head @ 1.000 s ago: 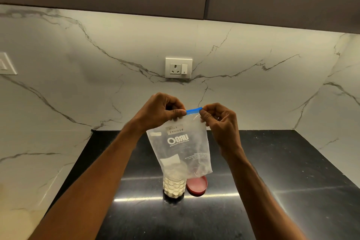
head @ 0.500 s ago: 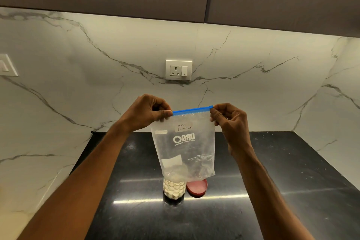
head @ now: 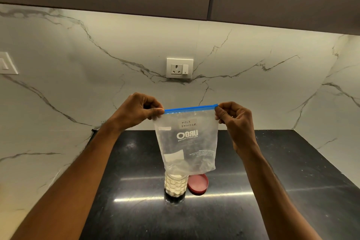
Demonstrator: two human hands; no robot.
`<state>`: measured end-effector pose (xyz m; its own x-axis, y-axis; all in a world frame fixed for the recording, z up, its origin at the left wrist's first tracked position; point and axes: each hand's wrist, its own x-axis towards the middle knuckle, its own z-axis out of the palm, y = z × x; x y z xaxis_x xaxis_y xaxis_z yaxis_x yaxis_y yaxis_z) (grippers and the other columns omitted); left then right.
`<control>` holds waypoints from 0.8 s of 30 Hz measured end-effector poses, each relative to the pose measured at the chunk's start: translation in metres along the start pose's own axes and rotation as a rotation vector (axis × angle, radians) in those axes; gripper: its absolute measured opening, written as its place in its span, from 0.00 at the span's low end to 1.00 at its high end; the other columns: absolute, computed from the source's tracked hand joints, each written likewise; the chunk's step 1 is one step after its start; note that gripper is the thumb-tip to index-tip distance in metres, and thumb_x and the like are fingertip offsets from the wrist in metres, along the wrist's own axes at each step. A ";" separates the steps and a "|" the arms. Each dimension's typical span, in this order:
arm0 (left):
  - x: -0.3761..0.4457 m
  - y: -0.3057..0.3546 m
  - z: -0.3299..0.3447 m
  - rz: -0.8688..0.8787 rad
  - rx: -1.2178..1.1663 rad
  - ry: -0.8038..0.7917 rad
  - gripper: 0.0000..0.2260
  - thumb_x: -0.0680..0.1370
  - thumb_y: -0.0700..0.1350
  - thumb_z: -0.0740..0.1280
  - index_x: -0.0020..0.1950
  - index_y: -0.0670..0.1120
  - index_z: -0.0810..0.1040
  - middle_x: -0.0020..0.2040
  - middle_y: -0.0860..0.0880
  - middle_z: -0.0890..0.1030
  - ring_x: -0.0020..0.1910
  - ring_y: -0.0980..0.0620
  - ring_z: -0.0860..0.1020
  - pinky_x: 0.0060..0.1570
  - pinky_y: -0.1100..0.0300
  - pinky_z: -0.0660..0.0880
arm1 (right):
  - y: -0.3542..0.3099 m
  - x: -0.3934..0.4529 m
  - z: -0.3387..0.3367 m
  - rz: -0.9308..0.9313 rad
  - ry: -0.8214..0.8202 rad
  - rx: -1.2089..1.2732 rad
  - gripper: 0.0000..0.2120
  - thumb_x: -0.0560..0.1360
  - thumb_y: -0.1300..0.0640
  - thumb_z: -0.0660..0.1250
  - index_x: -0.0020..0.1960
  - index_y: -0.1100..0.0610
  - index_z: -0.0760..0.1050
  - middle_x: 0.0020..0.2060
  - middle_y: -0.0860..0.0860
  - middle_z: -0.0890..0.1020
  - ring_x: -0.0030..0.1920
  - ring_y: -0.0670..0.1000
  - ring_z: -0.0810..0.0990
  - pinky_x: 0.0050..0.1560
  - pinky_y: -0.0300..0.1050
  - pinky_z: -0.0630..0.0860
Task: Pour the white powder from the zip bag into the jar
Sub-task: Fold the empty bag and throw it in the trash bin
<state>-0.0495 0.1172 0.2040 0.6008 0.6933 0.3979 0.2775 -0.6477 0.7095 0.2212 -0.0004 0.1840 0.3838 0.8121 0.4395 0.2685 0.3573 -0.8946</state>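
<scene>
A clear zip bag [head: 187, 142] with a blue zip strip and a "MILK POWDER" label hangs upright in the air, almost empty, with only a white trace at its bottom. My left hand [head: 139, 110] pinches the strip's left end and my right hand [head: 232, 121] pinches its right end, so the strip is stretched straight. Directly below the bag stands a clear textured jar [head: 175, 186] holding white powder; the bag's bottom hides its mouth. The jar's red lid [head: 198, 183] lies flat just right of it.
The jar stands on a glossy black countertop [head: 272, 191] set in a marble corner, with marble walls at the back, left and right. A wall socket [head: 179, 67] is above the hands, and dark cabinets hang overhead.
My hands have moved apart along the blue strip, from almost touching to the bag's two corners. The bag now hangs flat and wide, and has turned so the label faces me.
</scene>
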 end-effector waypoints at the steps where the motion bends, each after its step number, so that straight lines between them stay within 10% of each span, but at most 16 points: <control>1: 0.000 0.000 -0.001 0.004 0.000 0.000 0.12 0.72 0.49 0.70 0.48 0.42 0.83 0.40 0.45 0.84 0.38 0.50 0.82 0.42 0.62 0.82 | 0.000 0.001 0.000 -0.001 0.002 -0.002 0.03 0.76 0.62 0.69 0.49 0.61 0.78 0.38 0.54 0.81 0.36 0.45 0.79 0.41 0.38 0.82; 24: 0.022 0.007 0.037 -0.169 -0.020 -0.368 0.12 0.78 0.44 0.71 0.60 0.43 0.81 0.53 0.44 0.86 0.50 0.46 0.85 0.55 0.50 0.82 | 0.001 0.015 0.022 0.117 -0.259 0.174 0.07 0.77 0.57 0.67 0.52 0.61 0.77 0.39 0.58 0.85 0.40 0.55 0.85 0.42 0.45 0.83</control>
<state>-0.0068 0.1158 0.1962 0.7772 0.6279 0.0423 0.3832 -0.5254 0.7596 0.2071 0.0220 0.1881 0.1594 0.9347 0.3178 0.0728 0.3099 -0.9480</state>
